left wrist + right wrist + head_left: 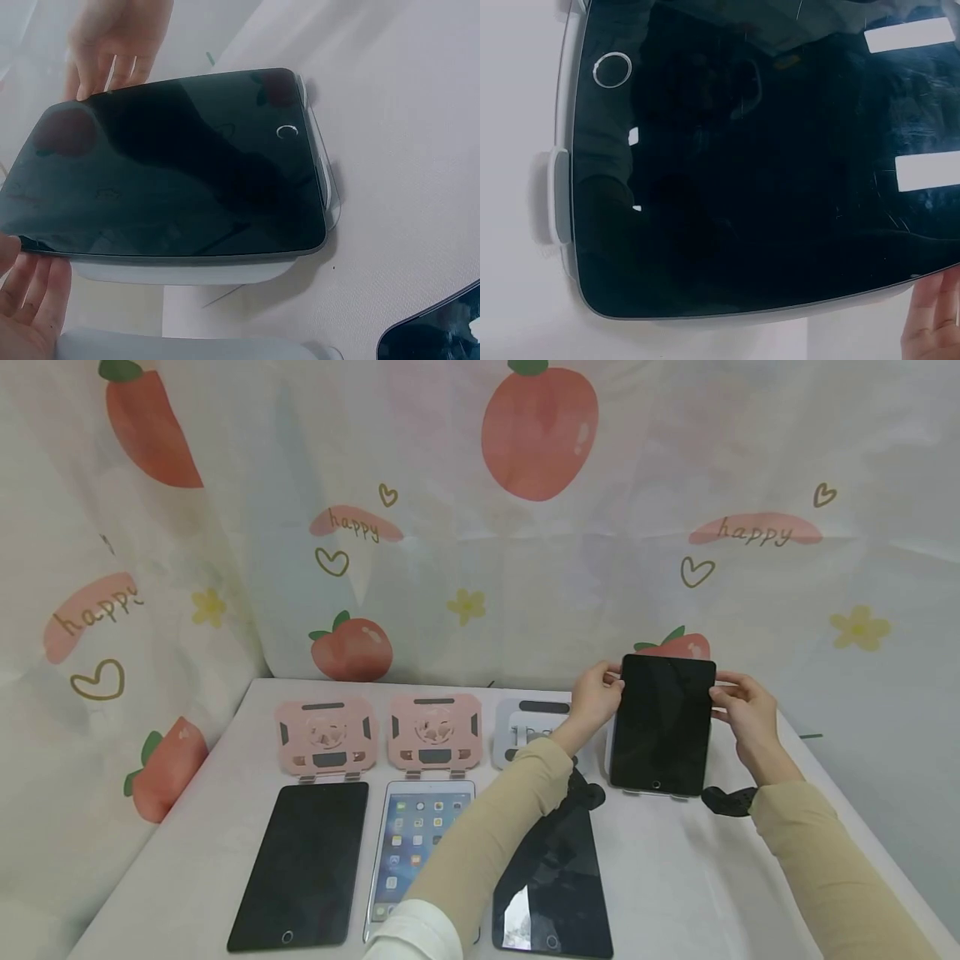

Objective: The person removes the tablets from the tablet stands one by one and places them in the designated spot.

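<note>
A black-screened tablet [663, 727] leans upright at the back right, its bottom edge at the small lips of a white stand [187, 271] that is mostly hidden behind it. My left hand [596, 697] holds the tablet's upper left edge, thumb in front and fingers partly behind. On the opposite edge, my right hand [750, 722] pinches the upper right side between thumb and fingers. The tablet [765, 165] fills most of the right wrist view, with the stand's lip [560, 196] at its lower edge.
Two pink stands [327, 737] and a white stand [506, 735] line the back. In front lie a dark tablet [300, 868], one with a lit screen [401, 852] and another dark one [558, 877], partly behind my left sleeve. A patterned curtain [450, 560] hangs behind the table.
</note>
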`<move>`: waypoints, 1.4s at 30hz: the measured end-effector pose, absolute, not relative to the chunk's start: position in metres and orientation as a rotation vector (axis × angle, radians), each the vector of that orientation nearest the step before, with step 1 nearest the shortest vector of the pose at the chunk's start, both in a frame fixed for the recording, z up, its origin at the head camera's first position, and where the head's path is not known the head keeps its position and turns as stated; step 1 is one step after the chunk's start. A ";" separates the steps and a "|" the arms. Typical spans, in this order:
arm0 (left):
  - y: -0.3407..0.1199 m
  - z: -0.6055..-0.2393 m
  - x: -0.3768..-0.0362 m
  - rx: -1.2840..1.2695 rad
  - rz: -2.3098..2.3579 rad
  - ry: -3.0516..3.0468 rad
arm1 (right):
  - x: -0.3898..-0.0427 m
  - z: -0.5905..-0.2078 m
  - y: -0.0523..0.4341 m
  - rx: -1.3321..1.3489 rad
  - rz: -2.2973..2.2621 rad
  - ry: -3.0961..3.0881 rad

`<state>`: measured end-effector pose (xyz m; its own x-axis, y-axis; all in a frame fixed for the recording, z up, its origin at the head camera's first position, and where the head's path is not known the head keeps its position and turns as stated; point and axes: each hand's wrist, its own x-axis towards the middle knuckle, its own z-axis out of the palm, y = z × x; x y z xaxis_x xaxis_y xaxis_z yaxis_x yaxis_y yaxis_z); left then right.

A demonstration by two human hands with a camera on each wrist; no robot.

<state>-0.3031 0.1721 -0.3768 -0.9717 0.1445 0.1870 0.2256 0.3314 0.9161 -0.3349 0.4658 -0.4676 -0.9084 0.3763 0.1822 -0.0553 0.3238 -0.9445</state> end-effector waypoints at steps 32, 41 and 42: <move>0.167 -0.372 -0.289 -0.443 -1.835 -2.372 | -0.239 -0.369 0.389 -0.129 1.962 -1.971; 0.164 -0.367 -0.281 -0.502 -1.819 -2.331 | -0.233 -0.365 0.385 -0.062 2.003 -1.878; 0.164 -0.367 -0.281 -0.504 -1.816 -2.326 | -0.232 -0.364 0.385 -0.047 2.018 -1.865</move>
<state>-0.2807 0.1639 -0.3665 -0.9326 0.1711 0.3177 0.3497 0.2118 0.9126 -0.2322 0.3848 -0.3644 -0.9230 0.3040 0.2361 -0.2592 -0.0375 -0.9651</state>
